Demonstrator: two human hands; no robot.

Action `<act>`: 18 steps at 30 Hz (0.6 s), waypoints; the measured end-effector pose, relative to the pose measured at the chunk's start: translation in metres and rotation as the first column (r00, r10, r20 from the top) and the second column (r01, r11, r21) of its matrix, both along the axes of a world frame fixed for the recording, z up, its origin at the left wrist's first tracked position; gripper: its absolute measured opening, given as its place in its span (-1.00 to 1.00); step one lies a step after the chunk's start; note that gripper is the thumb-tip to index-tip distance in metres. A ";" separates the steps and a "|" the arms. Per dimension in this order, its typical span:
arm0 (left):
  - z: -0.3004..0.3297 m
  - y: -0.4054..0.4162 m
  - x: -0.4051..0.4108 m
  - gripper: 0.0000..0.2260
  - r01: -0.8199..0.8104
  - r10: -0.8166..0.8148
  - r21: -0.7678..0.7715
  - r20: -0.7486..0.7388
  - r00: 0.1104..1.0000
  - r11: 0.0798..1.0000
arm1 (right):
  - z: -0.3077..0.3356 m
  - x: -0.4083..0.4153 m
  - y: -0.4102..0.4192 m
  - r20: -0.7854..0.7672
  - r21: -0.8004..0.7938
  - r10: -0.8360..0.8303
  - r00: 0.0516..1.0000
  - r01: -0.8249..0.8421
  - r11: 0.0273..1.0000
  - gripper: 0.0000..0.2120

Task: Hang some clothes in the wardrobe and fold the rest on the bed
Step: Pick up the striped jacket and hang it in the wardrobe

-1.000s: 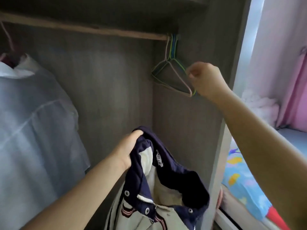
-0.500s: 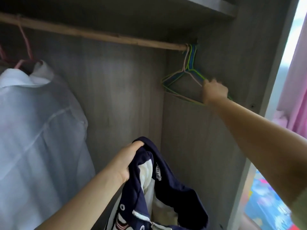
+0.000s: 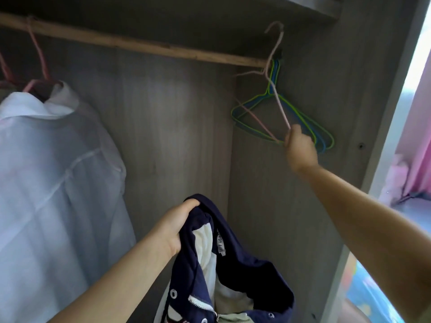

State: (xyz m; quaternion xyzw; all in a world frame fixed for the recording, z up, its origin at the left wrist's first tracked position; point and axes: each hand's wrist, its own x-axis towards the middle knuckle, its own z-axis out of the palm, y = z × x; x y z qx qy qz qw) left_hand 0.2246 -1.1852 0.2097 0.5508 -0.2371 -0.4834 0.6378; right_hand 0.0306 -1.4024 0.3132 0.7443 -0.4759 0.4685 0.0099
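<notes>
My right hand (image 3: 300,148) pinches the pink hanger (image 3: 277,94) at its lower corner, hook clear above the rail (image 3: 130,44); it looks thin, light, springy. My left hand (image 3: 176,226) grips the jacket (image 3: 233,271) collar, soft and floppy, low before the wardrobe

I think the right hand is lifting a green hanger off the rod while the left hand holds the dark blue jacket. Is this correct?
Not quite: the hanger that the right hand grips is pink, not green. The head view shows its hook raised above the rod, while the green and blue hangers hang behind it. The left hand does hold the dark blue jacket.
</notes>
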 end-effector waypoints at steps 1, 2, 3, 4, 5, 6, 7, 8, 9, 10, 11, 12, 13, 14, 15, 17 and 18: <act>-0.001 -0.001 0.001 -0.81 -0.003 0.003 0.004 0.000 1.000 1.000 | -0.021 -0.003 0.007 0.117 0.009 0.054 0.992 -0.055 0.998 -0.82; -0.003 -0.001 0.000 -0.79 -0.002 0.002 0.006 0.008 1.000 1.000 | -0.048 -0.008 0.014 0.233 0.024 0.101 0.967 -0.109 0.994 -0.83; -0.004 -0.001 0.000 -0.76 -0.002 0.002 0.002 0.024 1.000 1.000 | -0.077 -0.012 0.024 0.333 0.060 0.140 0.933 -0.169 0.984 -0.86; -0.005 -0.001 0.000 -0.72 -0.006 0.006 0.000 0.040 0.999 1.000 | -0.105 -0.014 0.033 0.420 0.127 0.177 0.890 -0.250 0.960 -0.89; -0.007 -0.001 -0.001 -0.72 -0.006 0.006 0.004 0.048 0.999 1.000 | -0.126 -0.016 0.044 0.515 0.201 0.211 0.831 -0.356 0.913 -0.92; -0.008 -0.002 -0.003 -0.75 -0.001 0.000 0.014 0.055 0.998 1.000 | -0.139 -0.017 0.054 0.632 0.249 0.230 0.740 -0.475 0.844 -0.94; -0.010 -0.001 -0.005 -0.79 0.008 -0.010 0.029 0.062 0.998 1.000 | -0.145 -0.019 0.061 0.741 0.258 0.226 0.632 -0.580 0.773 -0.89; -0.013 -0.002 -0.008 -0.81 0.013 -0.016 0.043 0.070 0.997 0.999 | -0.144 -0.023 0.067 0.804 0.237 0.223 0.550 -0.642 0.729 -0.84; -0.016 -0.003 -0.010 -0.81 0.015 -0.019 0.052 0.077 0.997 0.999 | -0.137 -0.026 0.072 0.828 0.210 0.236 0.509 -0.671 0.712 -0.80; -0.021 -0.004 -0.012 -0.81 0.019 -0.024 0.064 0.076 0.997 0.998 | -0.130 -0.031 0.078 0.832 0.182 0.259 0.491 -0.682 0.709 -0.74; -0.027 -0.005 -0.014 -0.80 0.016 -0.022 0.081 0.068 0.997 0.997 | -0.121 -0.037 0.086 0.833 0.138 0.297 0.468 -0.695 0.706 -0.68; -0.032 -0.005 -0.016 -0.80 0.005 -0.011 0.096 0.064 0.998 0.995 | -0.111 -0.044 0.095 0.839 0.072 0.350 0.416 -0.723 0.687 -0.63; -0.037 -0.006 -0.018 -0.80 -0.008 0.001 0.108 0.066 0.998 0.994 | -0.103 -0.051 0.104 0.854 -0.010 0.399 0.334 -0.757 0.654 -0.59; -0.040 -0.007 -0.021 -0.79 -0.018 0.010 0.114 0.068 0.998 0.993 | -0.095 -0.060 0.113 0.871 -0.091 0.431 0.235 -0.786 0.611 -0.56; -0.043 -0.008 -0.024 -0.80 -0.023 0.015 0.120 0.066 0.998 0.993 | -0.088 -0.068 0.121 0.886 -0.162 0.443 0.135 -0.806 0.569 -0.53; -0.045 -0.010 -0.031 -0.80 -0.019 0.012 0.136 0.053 0.998 0.991 | -0.081 -0.080 0.136 0.918 -0.227 0.397 -0.002 -0.823 0.521 -0.48; -0.045 -0.011 -0.033 -0.80 -0.019 0.012 0.138 0.050 0.999 0.990 | -0.083 -0.083 0.142 0.934 -0.230 0.356 -0.038 -0.824 0.517 -0.48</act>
